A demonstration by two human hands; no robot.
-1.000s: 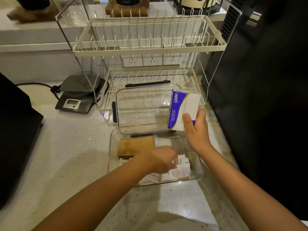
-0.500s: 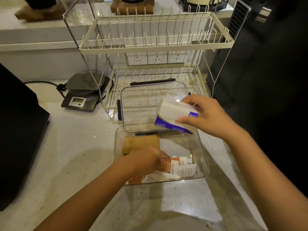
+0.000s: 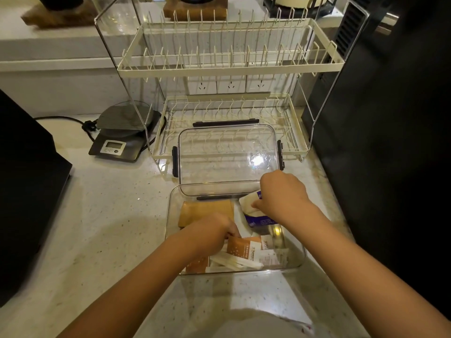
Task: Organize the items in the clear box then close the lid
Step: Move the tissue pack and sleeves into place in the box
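Observation:
A clear box stands on the counter in front of me. Its clear lid with dark clips leans behind it against the rack. My right hand holds a white and blue tissue pack low inside the box's far right corner. My left hand is down in the box among orange and white sachets, fingers curled on them. A brown paper packet lies flat at the far left of the box. White wrapped sticks lie near the front wall.
A cream two-tier dish rack stands behind the box. A kitchen scale with a cord sits at the left of the rack. Black appliances flank the counter at the left and right.
My right hand has carried the tissue pack from above the lid down into the box's far right corner. My left hand stays among the sachets.

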